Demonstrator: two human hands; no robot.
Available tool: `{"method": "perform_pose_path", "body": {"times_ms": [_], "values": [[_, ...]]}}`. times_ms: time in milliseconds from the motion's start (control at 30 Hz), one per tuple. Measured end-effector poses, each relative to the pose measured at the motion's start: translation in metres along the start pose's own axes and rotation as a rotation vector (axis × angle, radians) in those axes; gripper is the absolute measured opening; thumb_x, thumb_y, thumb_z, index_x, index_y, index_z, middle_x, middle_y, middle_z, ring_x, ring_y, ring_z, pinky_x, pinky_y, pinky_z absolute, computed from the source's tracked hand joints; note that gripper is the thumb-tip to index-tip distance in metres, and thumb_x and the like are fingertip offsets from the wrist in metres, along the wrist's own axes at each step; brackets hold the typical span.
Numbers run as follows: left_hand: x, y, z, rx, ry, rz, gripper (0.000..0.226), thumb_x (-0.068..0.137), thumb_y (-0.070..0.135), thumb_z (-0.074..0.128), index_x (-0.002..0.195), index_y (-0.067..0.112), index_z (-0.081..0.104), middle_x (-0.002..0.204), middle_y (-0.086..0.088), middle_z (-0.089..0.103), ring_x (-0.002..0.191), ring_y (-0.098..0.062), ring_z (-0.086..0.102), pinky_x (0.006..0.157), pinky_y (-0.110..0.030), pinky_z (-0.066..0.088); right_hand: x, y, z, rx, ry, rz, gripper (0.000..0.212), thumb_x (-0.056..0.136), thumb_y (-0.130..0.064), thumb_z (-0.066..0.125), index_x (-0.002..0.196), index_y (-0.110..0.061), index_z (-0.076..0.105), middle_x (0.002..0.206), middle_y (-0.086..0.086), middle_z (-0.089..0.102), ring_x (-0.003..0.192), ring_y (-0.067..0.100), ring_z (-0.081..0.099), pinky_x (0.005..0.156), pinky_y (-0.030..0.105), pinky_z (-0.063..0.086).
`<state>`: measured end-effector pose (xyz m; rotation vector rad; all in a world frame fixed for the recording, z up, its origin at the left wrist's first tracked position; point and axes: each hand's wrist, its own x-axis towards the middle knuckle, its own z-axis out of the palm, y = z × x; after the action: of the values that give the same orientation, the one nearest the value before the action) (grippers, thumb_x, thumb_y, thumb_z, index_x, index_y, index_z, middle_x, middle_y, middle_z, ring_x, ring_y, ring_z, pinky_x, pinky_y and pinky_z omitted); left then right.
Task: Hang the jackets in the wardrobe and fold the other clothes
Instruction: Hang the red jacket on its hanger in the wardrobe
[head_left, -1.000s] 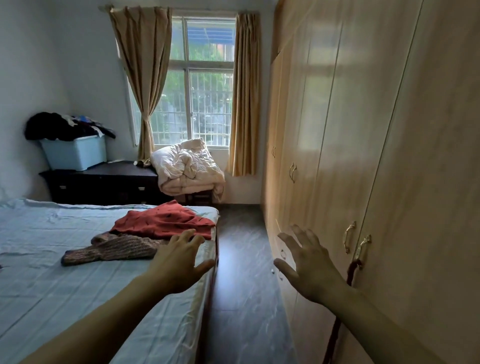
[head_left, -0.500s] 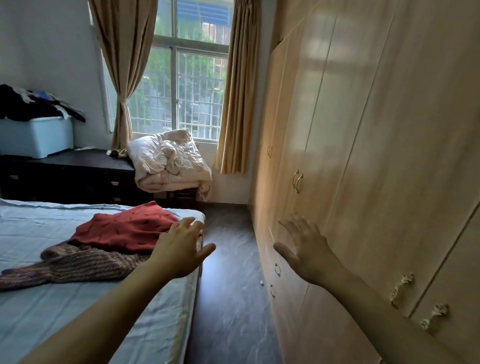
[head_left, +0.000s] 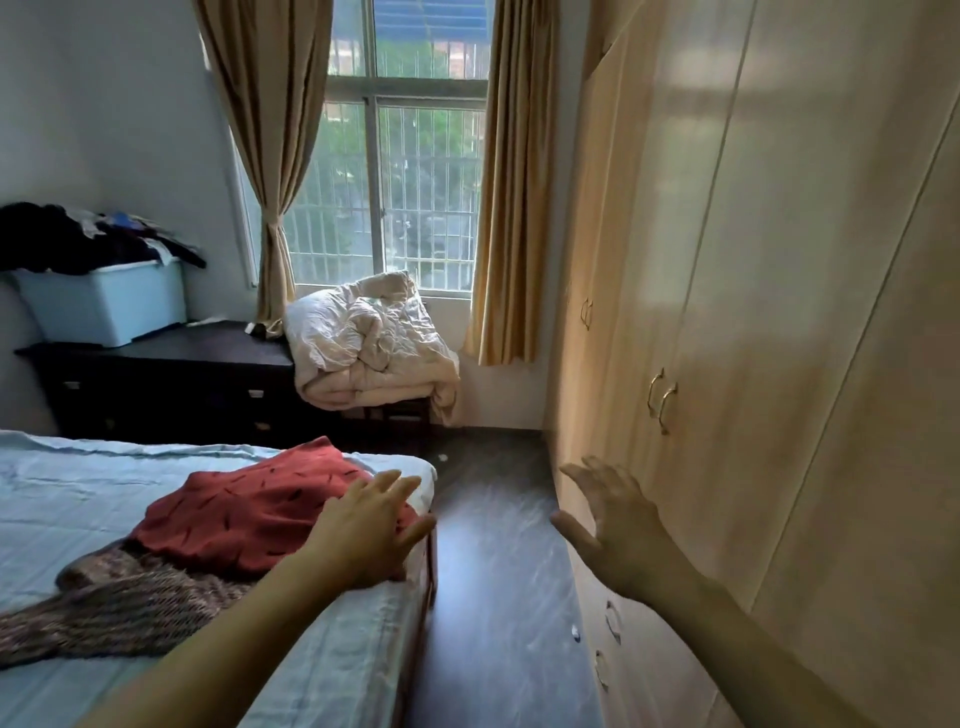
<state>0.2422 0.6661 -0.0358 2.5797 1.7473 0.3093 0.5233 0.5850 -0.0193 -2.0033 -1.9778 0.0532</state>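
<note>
A red garment with dark flecks (head_left: 249, 506) lies crumpled near the far right corner of the bed (head_left: 67, 499). A brown knitted garment (head_left: 124, 603) lies partly under it, toward me. My left hand (head_left: 371, 525) is stretched out open, fingers straight, over the red garment's right edge; whether it touches the cloth is unclear. My right hand (head_left: 615, 525) is open with spread fingers, held in the air beside the wardrobe (head_left: 779, 312), whose light wood doors are all closed. Neither hand holds anything.
A dark dresser (head_left: 171, 384) at the back carries a pale blue bin (head_left: 104, 304) heaped with dark clothes. A crumpled cream duvet (head_left: 369, 343) sits on a stool under the window. A narrow strip of dark floor (head_left: 493, 545) runs between bed and wardrobe.
The view has moved forward along the bed toward the window. My left hand has come over the edge of the red garment. Both hands stay open and empty.
</note>
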Motion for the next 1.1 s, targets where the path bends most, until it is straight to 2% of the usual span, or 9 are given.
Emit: {"method": "perform_pose_path", "body": {"times_ms": [133, 233, 333, 433, 500, 633, 800, 933, 1100], "values": [[0.076, 0.015, 0.001, 0.048, -0.038, -0.025, 0.067, 0.091, 0.071, 0.032, 0.148, 0.035, 0.034, 0.157, 0.005, 0.032, 0.137, -0.025, 0.039, 0.103, -0.042, 0.041, 0.077, 0.036, -0.002, 0.022, 0.018, 0.0, 0.11, 0.063, -0.094, -0.007, 0.151, -0.035, 0.024, 0.163, -0.006, 0.017, 0.15, 0.019, 0.014, 0.12, 0.039, 0.018], [0.127, 0.021, 0.002, 0.014, -0.004, -0.036, 0.089, 0.07, 0.079, 0.011, 0.141, 0.035, 0.04, 0.151, 0.005, 0.039, 0.132, -0.024, 0.043, 0.099, -0.039, 0.043, 0.131, 0.061, -0.001, 0.025, 0.025, -0.007, 0.126, 0.05, -0.095, -0.02, 0.151, -0.035, 0.025, 0.163, -0.006, 0.019, 0.149, 0.02, 0.016, 0.119, 0.04, 0.02], [0.177, 0.02, 0.018, 0.015, -0.012, -0.042, 0.094, 0.066, 0.079, 0.006, 0.141, 0.034, 0.041, 0.15, 0.005, 0.04, 0.134, -0.022, 0.041, 0.1, -0.039, 0.043, 0.174, 0.08, 0.012, 0.0, -0.004, -0.004, 0.129, 0.046, -0.094, -0.025, 0.151, -0.037, 0.023, 0.163, -0.007, 0.017, 0.15, 0.02, 0.015, 0.12, 0.041, 0.021], [0.23, 0.014, 0.04, 0.031, -0.069, -0.04, 0.073, 0.085, 0.075, 0.028, 0.145, 0.035, 0.039, 0.158, 0.002, 0.03, 0.14, -0.025, 0.033, 0.105, -0.042, 0.04, 0.222, 0.097, 0.03, -0.044, -0.029, -0.011, 0.128, 0.046, -0.092, -0.028, 0.151, -0.039, 0.021, 0.163, -0.007, 0.015, 0.15, 0.02, 0.014, 0.119, 0.041, 0.02], [0.268, 0.006, 0.059, 0.062, -0.07, -0.012, 0.061, 0.093, 0.067, 0.038, 0.145, 0.036, 0.038, 0.161, -0.001, 0.025, 0.142, -0.027, 0.031, 0.109, -0.045, 0.038, 0.256, 0.105, 0.042, -0.064, -0.057, -0.016, 0.12, 0.053, -0.093, -0.021, 0.151, -0.039, 0.02, 0.164, -0.007, 0.012, 0.15, 0.02, 0.012, 0.119, 0.042, 0.02], [0.349, -0.011, 0.087, 0.07, -0.066, 0.023, 0.061, 0.095, 0.065, 0.036, 0.147, 0.035, 0.034, 0.162, -0.003, 0.021, 0.144, -0.029, 0.029, 0.109, -0.048, 0.037, 0.333, 0.12, 0.064, -0.109, -0.117, -0.019, 0.069, 0.092, -0.07, 0.03, 0.153, -0.038, 0.018, 0.165, -0.007, 0.008, 0.152, 0.022, 0.008, 0.12, 0.043, 0.018], [0.449, -0.042, 0.108, 0.009, -0.052, 0.019, 0.064, 0.095, 0.067, 0.034, 0.149, 0.035, 0.03, 0.163, -0.003, 0.019, 0.146, -0.027, 0.025, 0.111, -0.049, 0.034, 0.44, 0.125, 0.069, -0.163, -0.146, -0.003, 0.068, 0.093, -0.067, 0.032, 0.152, -0.038, 0.019, 0.165, -0.007, 0.009, 0.152, 0.023, 0.009, 0.12, 0.045, 0.019], [0.507, -0.07, 0.113, 0.009, -0.057, -0.012, 0.064, 0.095, 0.065, 0.034, 0.15, 0.034, 0.028, 0.164, -0.001, 0.017, 0.147, -0.026, 0.023, 0.112, -0.048, 0.033, 0.526, 0.123, 0.074, -0.19, -0.123, -0.046, 0.097, 0.073, -0.09, 0.0, 0.152, -0.037, 0.02, 0.164, -0.006, 0.013, 0.151, 0.022, 0.013, 0.12, 0.043, 0.02], [0.559, -0.118, 0.131, 0.049, -0.104, -0.073, 0.058, 0.096, 0.06, 0.039, 0.147, 0.033, 0.032, 0.162, -0.003, 0.021, 0.147, -0.027, 0.022, 0.111, -0.049, 0.033, 0.62, 0.118, 0.122, -0.067, -0.138, -0.132, 0.064, 0.095, -0.062, 0.039, 0.151, -0.036, 0.025, 0.162, -0.006, 0.02, 0.148, 0.019, 0.019, 0.118, 0.04, 0.024]]}}
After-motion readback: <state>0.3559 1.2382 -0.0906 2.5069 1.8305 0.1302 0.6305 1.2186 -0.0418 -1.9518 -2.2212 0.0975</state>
